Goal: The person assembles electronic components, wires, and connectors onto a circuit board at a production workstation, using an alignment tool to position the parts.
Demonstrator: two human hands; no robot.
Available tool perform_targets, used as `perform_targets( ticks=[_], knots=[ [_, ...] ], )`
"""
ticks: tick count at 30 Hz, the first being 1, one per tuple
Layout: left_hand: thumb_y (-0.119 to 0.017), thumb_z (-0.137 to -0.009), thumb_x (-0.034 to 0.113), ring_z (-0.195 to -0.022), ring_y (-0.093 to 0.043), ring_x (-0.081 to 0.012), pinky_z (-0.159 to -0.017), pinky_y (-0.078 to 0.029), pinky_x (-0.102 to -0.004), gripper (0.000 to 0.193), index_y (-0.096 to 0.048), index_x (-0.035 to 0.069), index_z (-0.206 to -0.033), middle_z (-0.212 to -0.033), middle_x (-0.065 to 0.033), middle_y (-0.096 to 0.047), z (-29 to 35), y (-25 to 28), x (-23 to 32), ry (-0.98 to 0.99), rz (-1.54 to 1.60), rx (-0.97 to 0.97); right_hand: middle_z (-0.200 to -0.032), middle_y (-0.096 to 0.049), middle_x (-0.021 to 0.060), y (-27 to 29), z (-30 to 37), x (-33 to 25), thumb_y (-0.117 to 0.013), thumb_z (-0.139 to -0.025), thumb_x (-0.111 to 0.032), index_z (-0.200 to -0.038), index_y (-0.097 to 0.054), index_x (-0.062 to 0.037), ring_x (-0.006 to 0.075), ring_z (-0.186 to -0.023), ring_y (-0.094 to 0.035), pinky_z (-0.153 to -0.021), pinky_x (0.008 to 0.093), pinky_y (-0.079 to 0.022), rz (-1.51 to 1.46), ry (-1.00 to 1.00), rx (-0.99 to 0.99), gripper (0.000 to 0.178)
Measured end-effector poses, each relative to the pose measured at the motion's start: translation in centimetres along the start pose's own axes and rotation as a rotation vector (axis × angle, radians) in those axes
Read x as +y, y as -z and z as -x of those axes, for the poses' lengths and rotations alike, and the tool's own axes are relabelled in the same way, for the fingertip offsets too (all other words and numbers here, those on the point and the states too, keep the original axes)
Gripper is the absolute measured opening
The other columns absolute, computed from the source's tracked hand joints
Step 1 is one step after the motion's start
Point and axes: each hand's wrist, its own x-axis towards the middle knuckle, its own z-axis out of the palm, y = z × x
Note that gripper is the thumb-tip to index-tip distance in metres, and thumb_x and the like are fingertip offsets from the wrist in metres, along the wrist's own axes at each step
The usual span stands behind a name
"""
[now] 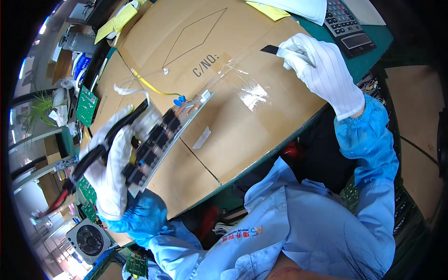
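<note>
My left hand [113,179], in a white glove, grips a circuit board [175,137] tilted on its edge above the cardboard. Black block-shaped parts and blue discs stand on the board's face. A thick black sleeved cable [91,158] runs across the same hand and ends in red and black wires at the lower left. From the board's upper end a yellow wire [154,87] and a white lead trail over the cardboard. My gloved right hand [322,70] is raised at the upper right, pinching a small flat black strip [269,49] between its fingertips.
A flattened cardboard sheet [205,42] with shiny clear tape covers the green bench. One small whitish strip [202,138] lies on it. A calculator [347,30] and papers sit at the far right, yellow notes [116,22] at the far left. Green circuit boards [86,106] stand left; a fan [88,240] is lower left.
</note>
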Motion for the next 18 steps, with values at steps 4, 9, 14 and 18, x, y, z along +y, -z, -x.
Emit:
perform_targets(
  ticks=[4,9,14,18],
  knots=[
    [-0.063,-0.088,0.018,-0.07,-0.067,-0.0283,-0.068,-0.053,-0.0346,0.019,-0.07,0.007,-0.101,-0.082,-0.0112,-0.07,-4.6,-3.4,2.7,-0.569,-0.497,-0.329,-0.094,-0.066,0.0153,0.2,0.5,0.5,-0.062,-0.09,-0.016,-0.103,-0.064,-0.0039,0.0329,-0.086,-0.063,-0.078,0.0379,-0.052,0.075,-0.047,-0.027,0.018],
    [-0.063,-0.085,0.043,-0.059,-0.061,-0.0378,-0.056,-0.048,-0.0447,0.041,-0.069,0.003,-0.078,-0.062,-0.0214,-0.061,-9.2,-5.7,3.1,-0.389,-0.815,-0.432,-0.092,-0.067,0.0145,-0.6,0.8,1.1,-0.061,-0.091,-0.017,-0.105,-0.063,-0.0043,0.0338,-0.084,-0.063,-0.078,0.0385,-0.053,0.129,0.052,0.041,0.019],
    [-0.063,-0.085,0.044,-0.059,-0.063,-0.0345,-0.057,-0.049,-0.0424,0.042,-0.07,0.003,-0.08,-0.064,-0.0192,-0.064,-9.2,-3.9,4.0,-0.531,-0.684,-0.179,-0.093,-0.067,0.0142,-0.3,0.8,1.0,-0.06,-0.092,-0.016,-0.106,-0.064,-0.0043,0.0339,-0.086,-0.063,-0.078,0.0382,-0.053,0.163,0.108,0.067,0.019],
    [-0.064,-0.081,0.046,-0.062,-0.063,-0.0366,-0.062,-0.05,-0.0433,0.045,-0.071,0.002,-0.082,-0.064,-0.0204,-0.063,-8.5,-6.2,1.6,-0.377,-0.869,-0.313,-0.091,-0.066,0.0153,0.2,0.4,-0.2,-0.058,-0.09,-0.011,-0.099,-0.064,0.0001,0.0317,-0.077,-0.065,-0.069,0.0358,-0.052,0.125,0.106,0.093,0.015]
  ],
)
